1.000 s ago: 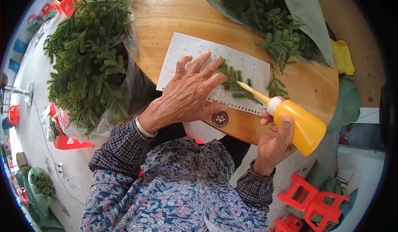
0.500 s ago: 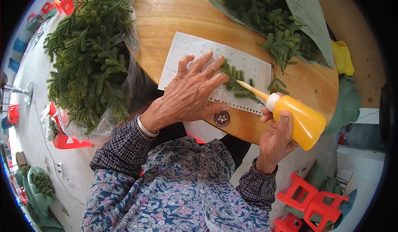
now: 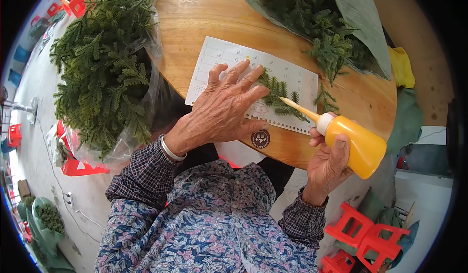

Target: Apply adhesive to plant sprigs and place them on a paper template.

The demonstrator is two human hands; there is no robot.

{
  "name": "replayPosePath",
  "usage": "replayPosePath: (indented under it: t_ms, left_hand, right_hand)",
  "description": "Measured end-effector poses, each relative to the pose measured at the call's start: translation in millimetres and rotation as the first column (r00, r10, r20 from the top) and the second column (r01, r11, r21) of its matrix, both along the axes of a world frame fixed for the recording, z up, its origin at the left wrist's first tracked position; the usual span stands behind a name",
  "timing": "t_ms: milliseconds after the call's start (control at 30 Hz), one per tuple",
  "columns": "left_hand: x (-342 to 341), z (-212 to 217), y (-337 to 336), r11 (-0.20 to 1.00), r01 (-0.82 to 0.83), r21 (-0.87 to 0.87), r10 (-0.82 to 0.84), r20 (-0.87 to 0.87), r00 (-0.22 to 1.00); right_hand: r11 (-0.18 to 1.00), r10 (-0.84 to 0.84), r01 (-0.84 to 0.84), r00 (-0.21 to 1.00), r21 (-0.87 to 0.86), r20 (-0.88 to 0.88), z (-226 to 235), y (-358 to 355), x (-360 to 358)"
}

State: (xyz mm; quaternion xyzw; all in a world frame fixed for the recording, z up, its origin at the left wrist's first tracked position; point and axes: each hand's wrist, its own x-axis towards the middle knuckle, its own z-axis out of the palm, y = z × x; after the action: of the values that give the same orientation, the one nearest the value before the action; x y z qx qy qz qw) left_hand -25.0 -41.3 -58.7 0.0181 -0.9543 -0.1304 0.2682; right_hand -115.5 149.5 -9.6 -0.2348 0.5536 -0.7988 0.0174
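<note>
My left hand point(image 3: 225, 108) lies flat with fingers spread on a white printed sheet point(image 3: 220, 58) on the round wooden table point(image 3: 204, 19), pressing down a small green fir-like sprig point(image 3: 277, 92). My right hand point(image 3: 329, 163) grips an orange squeeze bottle point(image 3: 355, 144) with a white collar. Its thin nozzle point(image 3: 295, 107) points left and its tip touches the sprig close to my left fingertips. A second small sprig point(image 3: 324, 98) lies at the sheet's right edge.
A clear plastic bag full of green sprigs point(image 3: 100, 73) stands left of the table. A green sack with more sprigs point(image 3: 331, 34) lies open on the table's far right. Red plastic stools point(image 3: 368, 236) stand at lower right, with yellow cloth point(image 3: 400, 66) by the table edge.
The bottle has shifted slightly left and its nozzle tip has moved closer onto the sprig. My left hand stays pressed on the sheet.
</note>
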Motion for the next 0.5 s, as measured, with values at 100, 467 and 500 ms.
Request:
replayPosePath:
  t_ms: [100,467,500]
  left_hand:
    - [-0.2,0.4,-0.1,1.0,-0.001,0.005,0.001,-0.001,1.0]
    - [-0.7,-2.3,-0.1,1.0,0.002,0.005,-0.002,-0.013,1.0]
    - [-0.7,-2.3,-0.1,1.0,0.002,0.004,-0.002,-0.013,1.0]
  right_hand:
    - [0.999,0.009,-0.004,0.994,-0.048,0.105,2.8,-1.5,0.2]
    - [1.0,0.001,0.0,0.998,-0.007,0.063,1.2,-4.0,-1.9]
    - [1.0,0.0,0.0,0.998,-0.004,0.061,1.0,-3.2,-2.3]
